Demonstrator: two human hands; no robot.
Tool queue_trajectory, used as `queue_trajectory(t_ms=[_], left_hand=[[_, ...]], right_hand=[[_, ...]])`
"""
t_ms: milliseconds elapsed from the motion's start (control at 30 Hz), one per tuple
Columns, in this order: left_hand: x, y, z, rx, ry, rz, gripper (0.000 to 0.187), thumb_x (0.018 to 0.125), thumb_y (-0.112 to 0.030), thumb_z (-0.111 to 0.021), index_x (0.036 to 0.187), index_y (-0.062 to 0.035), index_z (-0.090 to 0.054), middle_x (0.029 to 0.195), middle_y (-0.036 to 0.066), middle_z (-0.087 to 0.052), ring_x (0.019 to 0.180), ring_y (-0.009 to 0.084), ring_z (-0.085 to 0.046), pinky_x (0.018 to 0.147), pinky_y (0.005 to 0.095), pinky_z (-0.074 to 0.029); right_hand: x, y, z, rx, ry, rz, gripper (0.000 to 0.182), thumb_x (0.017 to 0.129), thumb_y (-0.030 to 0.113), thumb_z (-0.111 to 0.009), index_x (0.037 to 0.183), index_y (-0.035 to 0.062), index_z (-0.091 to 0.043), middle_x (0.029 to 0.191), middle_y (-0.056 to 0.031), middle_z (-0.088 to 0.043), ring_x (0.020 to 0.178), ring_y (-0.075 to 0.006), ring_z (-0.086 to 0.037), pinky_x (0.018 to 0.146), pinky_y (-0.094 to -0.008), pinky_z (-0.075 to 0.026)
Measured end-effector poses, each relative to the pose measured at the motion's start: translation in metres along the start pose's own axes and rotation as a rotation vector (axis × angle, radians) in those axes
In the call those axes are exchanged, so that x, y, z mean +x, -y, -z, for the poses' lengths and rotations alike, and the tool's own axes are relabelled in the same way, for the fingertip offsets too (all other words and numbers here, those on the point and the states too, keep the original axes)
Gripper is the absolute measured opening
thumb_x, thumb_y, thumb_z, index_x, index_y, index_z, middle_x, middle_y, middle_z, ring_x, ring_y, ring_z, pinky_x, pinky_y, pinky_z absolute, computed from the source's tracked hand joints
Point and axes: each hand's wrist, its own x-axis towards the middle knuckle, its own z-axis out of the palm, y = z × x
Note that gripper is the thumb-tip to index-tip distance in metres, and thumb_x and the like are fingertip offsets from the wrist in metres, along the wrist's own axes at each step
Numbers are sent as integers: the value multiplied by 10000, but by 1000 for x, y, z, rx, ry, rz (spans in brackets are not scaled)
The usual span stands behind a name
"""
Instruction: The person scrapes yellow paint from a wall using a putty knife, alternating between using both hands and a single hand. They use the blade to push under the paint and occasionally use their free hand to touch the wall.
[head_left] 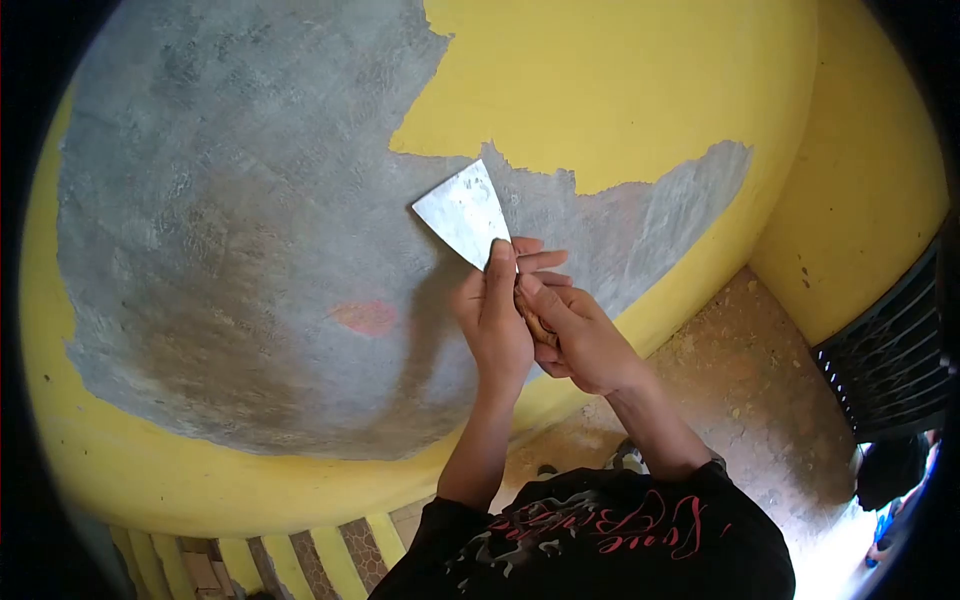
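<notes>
A putty knife [465, 210] with a wide metal blade and a brown handle is held in front of the wall, its blade pointing up and left. My left hand [502, 315] holds it at the base of the blade, the thumb lying on the metal. My right hand [580, 335] is wrapped round the handle, close against my left hand. Behind the blade, the wall shows a large bare grey patch [270, 230] with ragged edges of yellow paint [600, 90]. A faint reddish spot [368, 317] marks the grey surface.
The dusty floor [745, 390] is scattered with small flakes. A dark metal grille [885, 345] stands at the right, with a bright opening below it. Yellow and brown stripes [320, 560] run along the bottom left. Part of a shoe [628, 456] shows beyond my black shirt.
</notes>
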Motion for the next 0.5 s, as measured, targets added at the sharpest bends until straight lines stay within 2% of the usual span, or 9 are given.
queue_trajectory(t_ms=[33, 133, 200, 267, 333, 400, 500], left_hand=[[1, 0, -1, 11, -14, -28, 454, 974, -341, -467, 942, 104, -552, 789, 248, -653, 605, 283, -654, 559, 344, -530], [10, -7, -8, 3, -22, -31, 452, 975, -339, -466, 939, 104, -550, 797, 253, -652, 603, 282, -654, 555, 343, -529], [4, -2, -4, 7, -13, -45, 457, 978, -338, -458, 939, 109, -547, 810, 259, -650, 601, 282, -652, 557, 342, -528], [-5, 9, 4, 1, -23, -10, 446, 995, -318, -442, 938, 109, -558, 811, 228, -664, 618, 237, -649, 587, 309, -527], [-3, 5, 1, 11, -31, 2, 450, 994, -320, -445, 942, 112, -558, 814, 228, -664, 619, 235, -649, 584, 303, -524], [6, -6, -7, -6, -34, -40, 445, 994, -316, -445, 937, 110, -560, 814, 224, -666, 627, 228, -649, 588, 307, -528], [0, 1, 1, -7, -20, -27, 442, 983, -327, -462, 952, 102, -563, 827, 235, -664, 634, 241, -651, 591, 319, -522]], right_hand=[[1, 5, 1, -5, 4, 11, 440, 987, 454, -414, 765, 86, -505, 551, 26, -381, 426, -47, -301, 368, -213, -198], [-2, 13, -2, -24, -28, -58, 440, 990, 452, -409, 764, 86, -505, 554, 27, -379, 429, -49, -303, 369, -214, -201], [-2, 9, -5, -13, -82, -23, 440, 989, 453, -412, 756, 91, -502, 554, 29, -376, 432, -45, -304, 370, -211, -197], [-2, 5, 0, 2, -52, -53, 440, 984, 461, -422, 750, 96, -499, 553, 30, -376, 432, -43, -303, 369, -210, -195], [-3, 6, 0, 35, -32, -104, 441, 979, 468, -432, 744, 100, -497, 553, 30, -377, 432, -41, -302, 369, -209, -193], [2, 18, -4, 11, -27, -28, 433, 976, 467, -441, 745, 106, -500, 555, 37, -376, 430, -38, -297, 368, -208, -188], [-3, 6, -5, 18, -72, -72, 417, 975, 453, -451, 739, 112, -493, 555, 40, -373, 426, -38, -293, 366, -211, -185]])
